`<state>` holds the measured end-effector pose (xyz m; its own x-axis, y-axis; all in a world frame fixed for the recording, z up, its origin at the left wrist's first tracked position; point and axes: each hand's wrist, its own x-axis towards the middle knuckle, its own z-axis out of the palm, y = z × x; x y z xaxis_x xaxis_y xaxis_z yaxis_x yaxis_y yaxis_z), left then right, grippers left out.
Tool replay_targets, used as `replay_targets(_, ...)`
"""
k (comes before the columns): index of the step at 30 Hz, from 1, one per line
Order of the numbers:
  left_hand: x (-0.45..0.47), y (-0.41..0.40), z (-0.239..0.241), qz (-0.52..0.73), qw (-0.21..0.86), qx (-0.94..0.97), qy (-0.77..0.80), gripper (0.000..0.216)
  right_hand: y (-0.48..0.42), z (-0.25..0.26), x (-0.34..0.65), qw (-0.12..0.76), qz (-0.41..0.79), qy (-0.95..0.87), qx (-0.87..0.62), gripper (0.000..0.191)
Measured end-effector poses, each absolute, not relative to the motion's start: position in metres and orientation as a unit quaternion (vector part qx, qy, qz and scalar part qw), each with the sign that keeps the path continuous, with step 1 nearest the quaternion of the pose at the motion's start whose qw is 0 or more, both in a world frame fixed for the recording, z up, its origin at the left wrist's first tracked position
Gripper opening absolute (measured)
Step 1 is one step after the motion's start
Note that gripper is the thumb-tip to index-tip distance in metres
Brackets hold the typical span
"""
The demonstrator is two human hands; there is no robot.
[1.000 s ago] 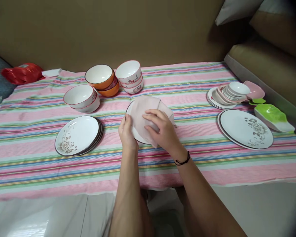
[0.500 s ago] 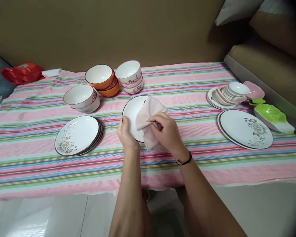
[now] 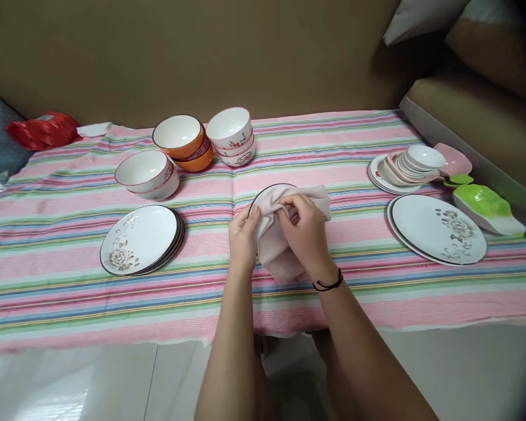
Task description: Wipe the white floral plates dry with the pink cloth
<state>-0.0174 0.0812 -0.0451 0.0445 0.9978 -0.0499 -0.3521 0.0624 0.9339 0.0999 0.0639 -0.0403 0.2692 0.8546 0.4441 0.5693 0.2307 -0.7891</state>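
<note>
In the middle of the striped tablecloth (image 3: 70,304), a white plate with a dark rim (image 3: 272,191) is mostly covered by a pale pink cloth (image 3: 277,251). My left hand (image 3: 242,237) is closed on the plate's left edge, with the cloth over it. My right hand (image 3: 305,234) pinches the cloth against the plate from the right. A black band sits on my right wrist. Most of the plate is hidden by cloth and fingers.
A stack of flowered plates (image 3: 140,241) lies left. Behind it stand white bowls (image 3: 146,172), orange bowls (image 3: 180,140) and patterned bowls (image 3: 231,134). Right: flowered plates (image 3: 436,229), small dishes (image 3: 409,166), a pink bowl (image 3: 456,159), a green leaf dish (image 3: 486,207). A red bag (image 3: 41,130) lies far left.
The plate and cloth have shifted right and toward me. The cloth went from spread over the plate to bunched round its near edge, and both hands closed in together on it.
</note>
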Motion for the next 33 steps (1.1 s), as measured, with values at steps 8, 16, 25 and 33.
replay_targets(8, -0.021, 0.085, -0.042, 0.658, 0.541, 0.294, 0.433, 0.035, 0.057, -0.037, 0.099, 0.432, 0.221, -0.645, -0.591, 0.004)
replay_targets(16, -0.023, 0.087, -0.046, 0.634, 0.560, 0.331, 0.417, 0.036, 0.058, -0.035, 0.082, 0.468, 0.207, -0.723, -0.465, 0.020)
replay_targets(25, -0.019, 0.083, -0.046, 0.595, 0.598, 0.375, 0.385, 0.034, 0.058, -0.036, 0.085, 0.402, 0.066, -0.720, -0.562, 0.046)
replay_targets(33, -0.029, 0.078, -0.043, 0.484, 0.661, 0.401, 0.410, 0.037, 0.062, -0.040, 0.099, 0.458, 0.036, -0.613, -0.643, 0.032)
